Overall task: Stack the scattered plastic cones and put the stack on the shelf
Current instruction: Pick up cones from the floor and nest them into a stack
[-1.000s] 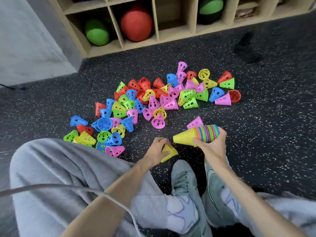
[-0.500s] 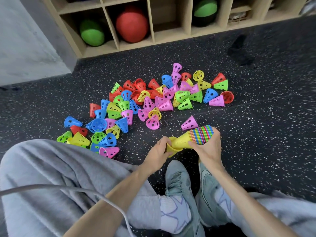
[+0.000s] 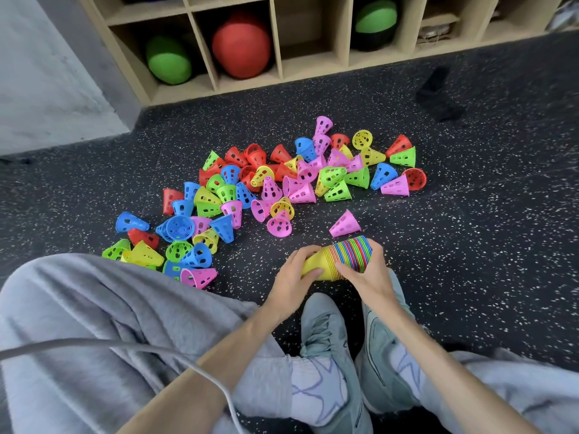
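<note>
A stack of nested cones [image 3: 349, 255] lies on its side just above my shoes, its rims striped in many colours and a yellow cone at its left tip. My right hand [image 3: 365, 274] grips the striped rim end. My left hand [image 3: 294, 277] wraps around the yellow tip. Several loose perforated cones [image 3: 272, 183] in red, blue, green, yellow and pink lie scattered across the dark speckled floor beyond the stack. One pink cone [image 3: 344, 223] lies alone right behind the stack. The wooden shelf [image 3: 279, 70] runs along the top of the view.
The shelf's cubbies hold a green ball [image 3: 169, 59], a red ball [image 3: 241, 45] and a green-and-black ball [image 3: 374, 25]. A dark object [image 3: 437, 92] lies on the floor at the right. My grey-trousered legs and shoes [image 3: 329, 333] fill the foreground, with a cable [image 3: 125, 346] across my left knee.
My left hand brought a loose yellow cone up from the floor and pushed it onto the tip of the stack. Both hands now close around the stack.
</note>
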A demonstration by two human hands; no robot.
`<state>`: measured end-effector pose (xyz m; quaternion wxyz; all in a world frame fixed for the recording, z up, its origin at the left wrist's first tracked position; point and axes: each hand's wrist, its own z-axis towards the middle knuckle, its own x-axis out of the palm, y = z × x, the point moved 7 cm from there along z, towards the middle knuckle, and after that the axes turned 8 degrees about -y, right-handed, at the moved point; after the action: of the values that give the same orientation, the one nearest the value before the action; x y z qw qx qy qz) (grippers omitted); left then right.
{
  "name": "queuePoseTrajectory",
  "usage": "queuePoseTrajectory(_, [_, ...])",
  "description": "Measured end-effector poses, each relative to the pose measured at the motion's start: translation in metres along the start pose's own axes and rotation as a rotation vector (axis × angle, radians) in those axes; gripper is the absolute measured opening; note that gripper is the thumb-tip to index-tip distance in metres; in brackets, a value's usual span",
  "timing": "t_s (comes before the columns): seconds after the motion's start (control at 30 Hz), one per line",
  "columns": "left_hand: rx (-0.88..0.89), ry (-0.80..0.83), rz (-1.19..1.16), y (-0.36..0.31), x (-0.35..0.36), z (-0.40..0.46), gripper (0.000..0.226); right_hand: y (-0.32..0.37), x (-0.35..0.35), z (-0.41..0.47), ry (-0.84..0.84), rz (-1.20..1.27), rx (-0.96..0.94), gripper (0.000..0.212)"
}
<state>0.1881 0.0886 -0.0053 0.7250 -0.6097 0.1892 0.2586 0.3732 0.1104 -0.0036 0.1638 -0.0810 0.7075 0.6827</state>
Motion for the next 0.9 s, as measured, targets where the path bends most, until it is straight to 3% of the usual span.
queuePoseTrajectory(0.2, [-0.004, -0.019, -0.023, -0.003, 0.000, -0.003, 0.038, -0.003, 0.000, 0.001, -0.019, -0.043, 0.002, 0.096])
queuePoseTrajectory(0.57, [-0.053, -0.080, -0.093, 0.000, -0.006, 0.006, 0.034, 0.002, 0.000, 0.007, -0.029, -0.058, -0.024, 0.098])
queuePoseTrajectory(0.73, [-0.148, -0.097, -0.113, 0.002, -0.017, 0.032, 0.027, 0.002, -0.002, 0.022, -0.110, 0.006, 0.001, 0.104])
queuePoseTrajectory(0.9, [-0.217, -0.181, 0.054, 0.028, -0.031, 0.087, 0.030, -0.010, -0.014, 0.038, -0.176, 0.052, 0.059, 0.102])
